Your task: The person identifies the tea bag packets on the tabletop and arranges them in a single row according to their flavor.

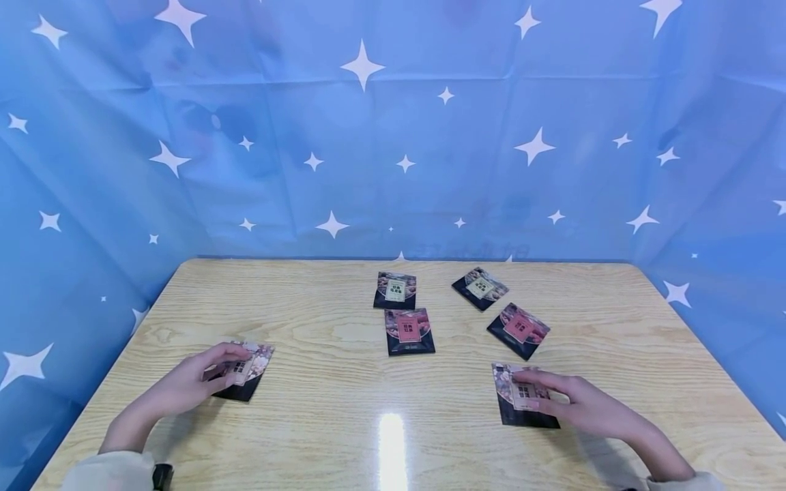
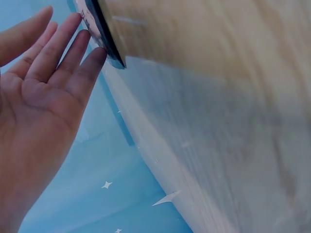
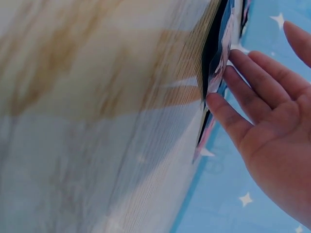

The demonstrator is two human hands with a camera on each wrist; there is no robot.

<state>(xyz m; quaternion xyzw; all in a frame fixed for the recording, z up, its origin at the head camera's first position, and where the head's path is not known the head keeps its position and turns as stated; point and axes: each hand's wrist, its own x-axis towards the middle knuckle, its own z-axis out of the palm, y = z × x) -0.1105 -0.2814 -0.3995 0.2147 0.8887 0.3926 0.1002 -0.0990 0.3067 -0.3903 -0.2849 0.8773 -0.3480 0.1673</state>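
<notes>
On the table's left side, my left hand (image 1: 187, 384) lies over a flat black packet (image 1: 260, 356) with a floral picture and a pale label, partly covering it. In the left wrist view, the extended fingertips of that hand (image 2: 46, 97) meet the face of the packet (image 2: 104, 36), thumb apart. My right hand (image 1: 580, 404) is over a similar floral packet (image 1: 508, 408) at the right. The right wrist view has this hand's (image 3: 277, 121) fingers nearly straight, their tips at the packet's (image 3: 217, 53) face.
Two packets with red labels (image 1: 410, 332) (image 1: 519, 327) and two with pale green labels (image 1: 396, 290) (image 1: 480, 287) lie toward the back of the wood-grain table (image 1: 319, 423). A blue curtain with white stars (image 1: 381, 136) stands behind and at both sides.
</notes>
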